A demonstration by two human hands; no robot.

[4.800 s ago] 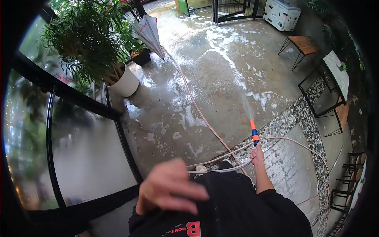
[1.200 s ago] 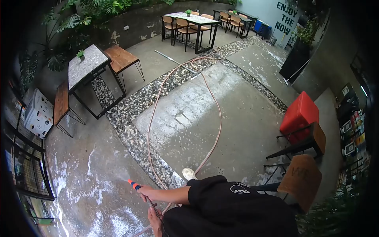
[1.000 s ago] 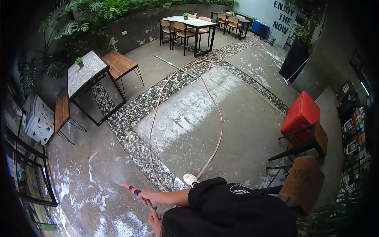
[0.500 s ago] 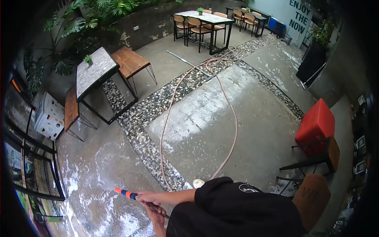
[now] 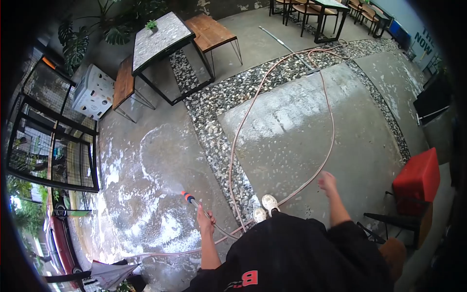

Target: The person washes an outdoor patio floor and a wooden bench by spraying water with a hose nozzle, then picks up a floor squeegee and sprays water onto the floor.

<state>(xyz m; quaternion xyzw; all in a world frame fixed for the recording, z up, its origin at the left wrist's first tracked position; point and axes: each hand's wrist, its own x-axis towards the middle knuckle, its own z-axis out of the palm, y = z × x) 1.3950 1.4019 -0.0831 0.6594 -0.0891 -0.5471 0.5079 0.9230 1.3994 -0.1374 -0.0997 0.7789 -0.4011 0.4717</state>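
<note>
My left hand is wrapped around a garden hose just behind its orange and dark blue spray nozzle. The nozzle points up and left, and a fine spray leaves its tip. Out to the right, my right hand is off the hose, its fingers loosely bent with nothing visible in them. Wet concrete with white foam lies before the nozzle. The pinkish hose runs past my white shoes and makes a large loop on the floor.
A long-handled floor squeegee lies across the pebble strip. At the left stand a terrazzo-topped table, wooden benches and a white spotted box. A red cooler-like box and a dark chair are at the right.
My right hand has let go of the nozzle and swung out to the right. The left hand keeps the hose. My view has turned left and downward.
</note>
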